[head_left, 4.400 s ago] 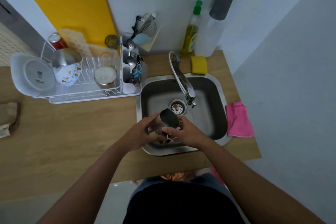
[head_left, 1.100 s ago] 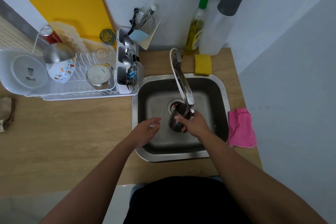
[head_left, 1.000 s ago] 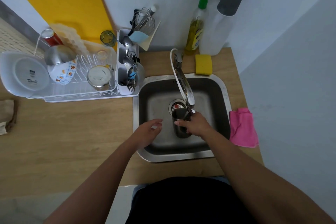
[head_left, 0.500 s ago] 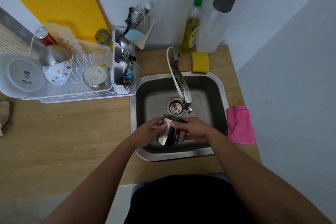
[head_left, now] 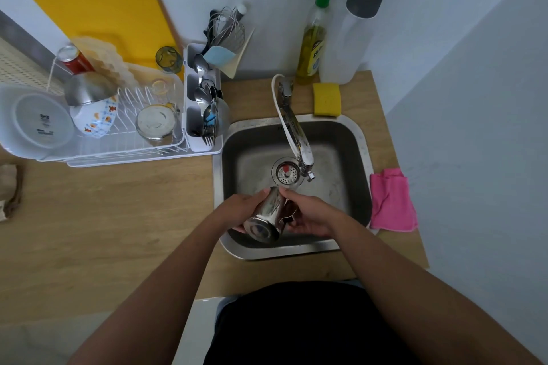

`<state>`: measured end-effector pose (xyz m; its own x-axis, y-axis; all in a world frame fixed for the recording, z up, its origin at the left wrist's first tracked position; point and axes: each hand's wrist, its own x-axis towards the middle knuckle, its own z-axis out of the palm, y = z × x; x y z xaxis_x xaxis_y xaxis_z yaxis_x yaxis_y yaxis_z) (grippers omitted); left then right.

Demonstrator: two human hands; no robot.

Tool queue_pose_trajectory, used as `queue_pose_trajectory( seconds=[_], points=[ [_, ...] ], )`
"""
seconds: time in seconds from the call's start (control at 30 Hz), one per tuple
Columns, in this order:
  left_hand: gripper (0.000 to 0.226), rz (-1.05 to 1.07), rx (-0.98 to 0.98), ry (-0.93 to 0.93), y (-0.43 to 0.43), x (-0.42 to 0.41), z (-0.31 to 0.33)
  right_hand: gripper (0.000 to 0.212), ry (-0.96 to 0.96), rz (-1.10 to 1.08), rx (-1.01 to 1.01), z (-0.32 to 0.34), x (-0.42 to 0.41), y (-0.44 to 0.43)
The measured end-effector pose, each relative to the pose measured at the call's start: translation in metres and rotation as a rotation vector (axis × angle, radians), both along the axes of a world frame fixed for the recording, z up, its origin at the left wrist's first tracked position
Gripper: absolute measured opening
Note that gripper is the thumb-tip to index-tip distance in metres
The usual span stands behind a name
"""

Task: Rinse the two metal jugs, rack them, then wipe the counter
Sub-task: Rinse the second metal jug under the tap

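Both hands hold one jug (head_left: 267, 216) over the sink (head_left: 363, 157), tipped with its base toward the camera. Left hand (head_left: 241, 210) fingers wrap the body; right hand (head_left: 308, 213) fingers close around the handle side. To drain well, the mouth should point down at the drain (head_left: 286, 172) — then shake once. The rack (head_left: 118, 151) holds bowls, a glass and cutlery; a second jug is not identifiable.

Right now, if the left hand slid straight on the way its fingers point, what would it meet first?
The left hand already rests against the metal jug; past it, probably the right hand, though depth is unclear.
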<state>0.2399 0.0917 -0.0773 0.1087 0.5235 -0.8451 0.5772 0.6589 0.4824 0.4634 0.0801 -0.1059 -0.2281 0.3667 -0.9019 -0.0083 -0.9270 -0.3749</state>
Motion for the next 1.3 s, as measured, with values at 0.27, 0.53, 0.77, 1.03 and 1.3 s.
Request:
queue_pose_trajectory(
  seconds=[0.27,0.53,0.77,1.03,1.3],
  points=[
    [0.089,-0.053,-0.068,0.089,0.010,0.001,0.001,0.059,0.001,0.065,-0.015,0.007,0.002,0.002],
    [0.049,-0.222,0.056,-0.080,0.016,0.001,0.010,0.103,-0.189,0.250,0.299,0.001,0.004,-0.002],
    [0.063,-0.301,0.418,-0.085,0.004,0.014,-0.009,0.076,-0.481,0.289,0.546,0.012,0.013,0.004],
    [0.043,-0.193,0.463,0.014,-0.007,0.002,-0.024,0.087,-0.649,0.628,0.622,0.017,0.035,0.016],
    [0.041,-0.170,0.434,0.035,-0.015,-0.017,-0.028,0.086,-0.643,0.562,0.602,0.018,0.027,0.019]
  ],
)
